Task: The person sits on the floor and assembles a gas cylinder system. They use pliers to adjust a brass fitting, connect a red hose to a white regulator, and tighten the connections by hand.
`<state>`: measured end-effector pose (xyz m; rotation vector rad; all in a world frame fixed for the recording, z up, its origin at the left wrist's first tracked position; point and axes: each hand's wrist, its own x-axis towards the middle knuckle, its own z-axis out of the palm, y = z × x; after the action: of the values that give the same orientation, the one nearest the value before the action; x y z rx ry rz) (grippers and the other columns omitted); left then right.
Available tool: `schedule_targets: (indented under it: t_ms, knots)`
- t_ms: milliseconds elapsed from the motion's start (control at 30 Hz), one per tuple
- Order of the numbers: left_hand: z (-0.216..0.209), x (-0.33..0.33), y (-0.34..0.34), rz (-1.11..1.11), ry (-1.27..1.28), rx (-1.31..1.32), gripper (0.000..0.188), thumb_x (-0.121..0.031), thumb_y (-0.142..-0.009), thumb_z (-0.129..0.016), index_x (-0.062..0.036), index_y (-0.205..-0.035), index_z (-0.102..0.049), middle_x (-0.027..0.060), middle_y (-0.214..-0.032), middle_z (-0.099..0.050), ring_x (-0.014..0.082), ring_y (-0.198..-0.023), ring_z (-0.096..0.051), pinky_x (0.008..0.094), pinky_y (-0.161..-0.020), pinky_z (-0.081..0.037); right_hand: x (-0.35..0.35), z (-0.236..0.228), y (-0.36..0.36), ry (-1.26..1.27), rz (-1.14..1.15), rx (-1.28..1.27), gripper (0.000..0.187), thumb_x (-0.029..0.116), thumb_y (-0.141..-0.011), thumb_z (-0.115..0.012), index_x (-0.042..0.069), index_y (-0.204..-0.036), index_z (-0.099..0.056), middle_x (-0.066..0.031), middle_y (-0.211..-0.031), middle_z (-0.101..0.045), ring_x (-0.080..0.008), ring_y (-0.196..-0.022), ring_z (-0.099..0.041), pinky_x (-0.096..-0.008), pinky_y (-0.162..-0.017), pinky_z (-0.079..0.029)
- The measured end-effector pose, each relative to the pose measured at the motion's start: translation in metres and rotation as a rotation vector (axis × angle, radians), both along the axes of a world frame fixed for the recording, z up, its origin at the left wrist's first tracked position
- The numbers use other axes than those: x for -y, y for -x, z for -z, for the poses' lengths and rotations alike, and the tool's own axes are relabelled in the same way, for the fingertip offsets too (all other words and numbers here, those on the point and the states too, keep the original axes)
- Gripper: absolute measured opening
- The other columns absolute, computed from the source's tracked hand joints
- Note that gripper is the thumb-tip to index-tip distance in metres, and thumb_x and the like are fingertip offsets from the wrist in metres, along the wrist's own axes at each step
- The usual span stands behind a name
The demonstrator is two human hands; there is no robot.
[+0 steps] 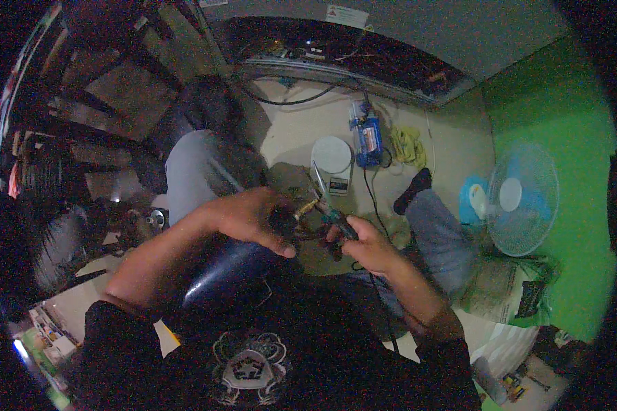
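A dark blue metal cylinder (223,277) lies slanted across my lap. My left hand (250,216) curls over its upper end, thumb stretched toward the right; the fingertips are mostly hidden. Beside that hand a small brass fitting (306,209) shows at the cylinder's end. In my right hand (371,248) is a pair of long-nosed pliers (328,203), gripped by its dark handles. Its slim metal jaws point away from me, up and to the left, past the brass fitting.
Ahead on the floor are a small scale (332,155) with a round white plate, a blue pump (368,142) with hoses and a yellow cloth (409,146). A large grey appliance (418,41) stands behind. At right are a fan (521,198) and a green wall (555,103).
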<state>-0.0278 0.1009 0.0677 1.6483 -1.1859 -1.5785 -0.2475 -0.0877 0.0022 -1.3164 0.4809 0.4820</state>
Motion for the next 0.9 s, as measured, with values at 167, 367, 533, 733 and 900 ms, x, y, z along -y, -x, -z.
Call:
schedule_targets:
  t_ms: [167,367,533,733,900]
  knots:
    - [-0.002,0.001,-0.004,-0.037,0.074,0.007,0.076,-0.043,-0.068,-0.086,0.0025,-0.123,-0.061,0.0162,-0.109,-0.071,0.024,-0.1,-0.065,0.0386,-0.09,-0.05,0.0,0.015,0.0,0.201,0.011,0.182,0.038,-0.007,-0.077,-0.048,0.0,-0.113,-0.06,-0.0051,-0.106,-0.062,-0.0131,-0.099,-0.056,-0.0293,-0.089,-0.046]
    - [-0.006,-0.001,-0.005,-0.037,0.002,0.004,0.076,-0.041,-0.069,-0.087,0.0025,-0.125,-0.06,0.0165,-0.111,-0.071,0.0254,-0.101,-0.065,0.0388,-0.092,-0.049,-0.005,0.012,0.001,0.342,-0.045,0.216,0.041,-0.004,-0.08,-0.053,-0.001,-0.12,-0.056,-0.0065,-0.106,-0.061,-0.0127,-0.097,-0.055,-0.0287,-0.089,-0.045]
    - [-0.009,-0.001,-0.008,-0.052,-0.023,-0.011,0.075,-0.043,-0.068,-0.086,0.0025,-0.123,-0.061,0.0168,-0.11,-0.071,0.0269,-0.102,-0.066,0.0392,-0.092,-0.049,-0.003,-0.009,-0.004,0.505,-0.112,0.14,0.042,-0.001,-0.082,-0.056,-0.003,-0.123,-0.053,-0.0098,-0.099,-0.061,-0.0137,-0.087,-0.056,-0.0313,-0.075,-0.048]
    - [-0.005,-0.001,-0.01,-0.04,-0.026,0.017,0.074,-0.047,-0.068,-0.086,0.0029,-0.119,-0.064,0.0168,-0.106,-0.071,0.0261,-0.098,-0.066,0.0393,-0.088,-0.05,-0.002,-0.015,-0.014,0.612,-0.173,0.213,0.028,0.002,-0.082,-0.057,-0.001,-0.11,-0.054,-0.0127,-0.092,-0.062,-0.0172,-0.078,-0.057,-0.0345,-0.067,-0.048]
    - [-0.001,-0.002,-0.011,-0.036,-0.017,0.043,0.073,-0.046,-0.066,-0.087,0.0011,-0.117,-0.064,0.0144,-0.104,-0.072,0.0259,-0.097,-0.066,0.04,-0.088,-0.051,-0.002,-0.02,-0.015,0.595,-0.187,0.166,0.023,0.001,-0.082,-0.058,0.001,-0.104,-0.053,-0.0112,-0.088,-0.059,-0.019,-0.077,-0.057,-0.0349,-0.068,-0.048]
